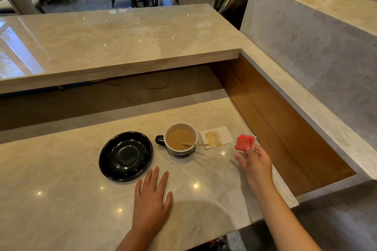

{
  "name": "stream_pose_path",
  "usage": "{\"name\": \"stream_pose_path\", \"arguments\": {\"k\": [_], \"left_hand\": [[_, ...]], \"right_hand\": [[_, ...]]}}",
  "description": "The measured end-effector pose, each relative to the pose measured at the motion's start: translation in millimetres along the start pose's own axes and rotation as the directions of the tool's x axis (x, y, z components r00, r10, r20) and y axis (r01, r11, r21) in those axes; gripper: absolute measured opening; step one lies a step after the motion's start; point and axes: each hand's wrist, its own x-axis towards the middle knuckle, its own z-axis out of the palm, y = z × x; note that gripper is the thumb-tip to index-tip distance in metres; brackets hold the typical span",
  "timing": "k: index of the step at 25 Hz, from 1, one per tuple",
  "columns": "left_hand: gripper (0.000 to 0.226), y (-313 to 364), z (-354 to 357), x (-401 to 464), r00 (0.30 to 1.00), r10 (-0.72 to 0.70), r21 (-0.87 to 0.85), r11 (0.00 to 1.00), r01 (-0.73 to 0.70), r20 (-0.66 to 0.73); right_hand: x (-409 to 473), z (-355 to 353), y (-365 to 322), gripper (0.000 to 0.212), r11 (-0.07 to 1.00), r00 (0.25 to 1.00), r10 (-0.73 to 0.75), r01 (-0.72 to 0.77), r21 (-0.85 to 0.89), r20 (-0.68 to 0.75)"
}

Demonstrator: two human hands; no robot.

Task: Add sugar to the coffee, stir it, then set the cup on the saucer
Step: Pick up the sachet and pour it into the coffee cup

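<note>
Marble counter [61,199]: saucer [125,156], cup [180,139], napkin [216,137].

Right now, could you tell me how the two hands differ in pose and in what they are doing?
The left hand lies flat and empty on the marble counter; the right hand is raised, pinching a red sugar packet. The left is nearest the black saucer, the right beyond the coffee cup. Both are bare.

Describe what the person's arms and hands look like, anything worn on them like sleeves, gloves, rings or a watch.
Both the left hand and the right hand are bare, with no gloves. No rings, watch or bracelet show. The forearms are uncovered as far as the frame's bottom edge, so no sleeves are in view.
</note>
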Motion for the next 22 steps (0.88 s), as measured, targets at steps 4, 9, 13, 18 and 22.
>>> {"name": "stream_pose_path", "arguments": {"k": [4, 9, 13, 18, 22], "left_hand": [[0.056, 0, -2, 0, 1.0, 0.0, -0.002, 1.0, 0.0, 0.002], [0.055, 0, -2, 0, 1.0, 0.012, -0.002, 1.0, -0.012, -0.005], [0.055, -1, -2, -1, 1.0, 0.015, -0.016, 1.0, -0.015, -0.012], [0.054, -1, -1, -1, 1.0, 0.016, -0.035, 0.999, -0.017, -0.025], [0.057, -1, -1, 0, 1.0, 0.009, -0.036, 0.999, -0.01, -0.009]], "right_hand": [[-6, 23, -15, 0.014, 0.916, 0.965, 0.133, -0.207, 0.345, 0.226], [3, 45, -33, 0.027, 0.997, 0.936, 0.067, -0.072, 0.002, 0.346], [10, 62, -40, 0.032, 0.979, 0.931, -0.015, 0.088, -0.185, 0.365], [16, 84, -40, 0.028, 0.885, 0.908, -0.135, 0.29, -0.364, 0.396], [17, 104, -39, 0.028, 0.665, 0.817, -0.238, 0.531, -0.525, 0.525]]}}
